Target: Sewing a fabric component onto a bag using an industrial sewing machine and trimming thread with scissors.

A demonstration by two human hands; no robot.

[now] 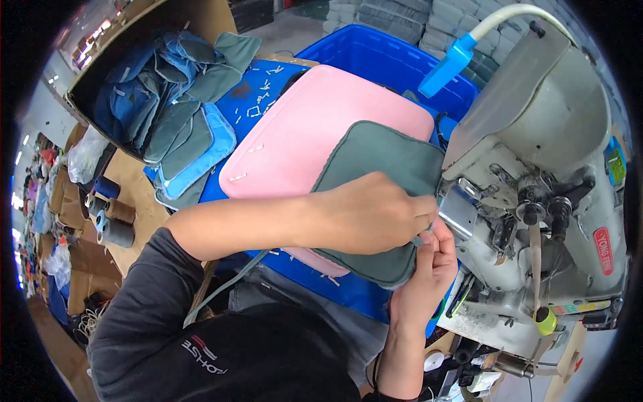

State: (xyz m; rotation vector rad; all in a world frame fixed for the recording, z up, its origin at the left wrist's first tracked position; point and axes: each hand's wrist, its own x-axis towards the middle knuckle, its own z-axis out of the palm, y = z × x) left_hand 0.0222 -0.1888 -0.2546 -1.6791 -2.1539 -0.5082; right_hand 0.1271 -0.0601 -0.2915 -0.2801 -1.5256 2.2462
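A grey-green fabric piece (382, 157) with rounded corners and a stitched edge lies on a pink padded board (321, 114). My left arm reaches across it, and my left hand (375, 213) is closed, fingertips pinching at the piece's right edge. Just below, my right hand (429, 264) holds the same edge between thumb and fingers. The two hands meet there, and a small bit of fabric shows between them. My left hand and forearm hide part of the piece.
A sewing machine (536, 134) stands close on the right. At the upper left, a cardboard box (194, 17) holds blue and grey-green fabric pieces (194, 80). Behind the pink board is a blue bin (375, 50). Thread spools (117, 221) stand at left; thread scraps litter the blue surface (248, 87).
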